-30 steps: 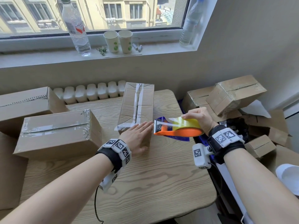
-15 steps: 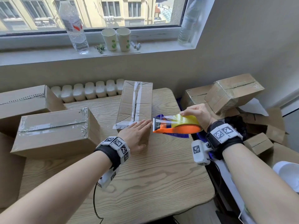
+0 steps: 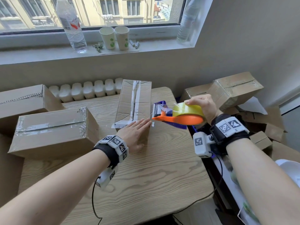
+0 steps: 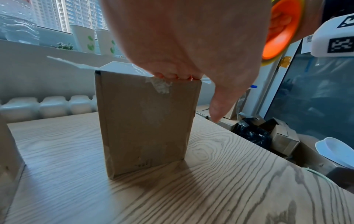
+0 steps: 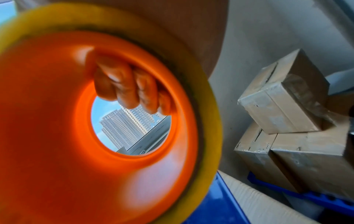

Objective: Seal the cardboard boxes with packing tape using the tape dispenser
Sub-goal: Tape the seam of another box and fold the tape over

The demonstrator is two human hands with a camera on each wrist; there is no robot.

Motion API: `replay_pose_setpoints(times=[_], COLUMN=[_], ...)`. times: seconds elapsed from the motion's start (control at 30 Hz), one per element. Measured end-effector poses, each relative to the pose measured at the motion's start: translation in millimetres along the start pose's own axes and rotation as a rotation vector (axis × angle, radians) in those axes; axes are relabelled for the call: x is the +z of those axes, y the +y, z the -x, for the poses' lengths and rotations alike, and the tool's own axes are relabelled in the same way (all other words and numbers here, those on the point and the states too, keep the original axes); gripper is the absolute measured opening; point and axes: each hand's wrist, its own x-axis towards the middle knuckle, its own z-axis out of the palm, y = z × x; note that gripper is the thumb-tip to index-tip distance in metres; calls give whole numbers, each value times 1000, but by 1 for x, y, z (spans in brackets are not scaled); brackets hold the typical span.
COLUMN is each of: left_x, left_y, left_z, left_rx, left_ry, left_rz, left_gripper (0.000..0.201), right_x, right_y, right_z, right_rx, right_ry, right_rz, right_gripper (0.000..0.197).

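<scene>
Cardboard box [image 3: 136,101], no legible txt

— Which cardboard box [image 3: 134,101] is it?
— The narrow brown one standing on the wooden table, clear tape along its top seam, a strip across the near edge.
— And the tape dispenser [image 3: 177,115]?
— Orange, carrying a yellow roll, held in the air just right of the box, its toothed blade toward the near corner.

The head view looks down and forward over the table [image 3: 146,176] toward the window. The left wrist view sits low, facing the upright box [image 4: 147,121]. The right wrist view presses close against the tape dispenser [image 5: 57,151]; all share it.
</scene>
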Motion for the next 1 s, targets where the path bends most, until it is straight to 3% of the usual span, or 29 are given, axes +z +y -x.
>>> replay_pose_setpoints(times=[0.1,0.23,0.37,0.47,0.7,0.83,1.0], left_x=[-1,-3,-2,1,5,8,8], left_y=[0,2,-2,-9,-19,-24,-28], left_z=[1,5,13,21,38,43,49], left_rx=[4,-4,-42,-124,-275,-276,-286], left_ry=[-11,-7,46,74,143,156,160], left_rz=[-8,33,52,81,203,193,221], left_gripper=[94,96,88,78,72,71,71], right_x=[-2,-2,3,19,74,90,112], right_y=[-3,24,58,79,121,131,147], right_z=[-3,-5,-4,3,29,36,42], right_rx=[14,80,159,217,226,209,227], right_ry=[36,117,148,89,-42,-45,-200], right_rz=[51,77,266,341,812,847,1052], right_gripper=[65,31,47,38,24,27,29])
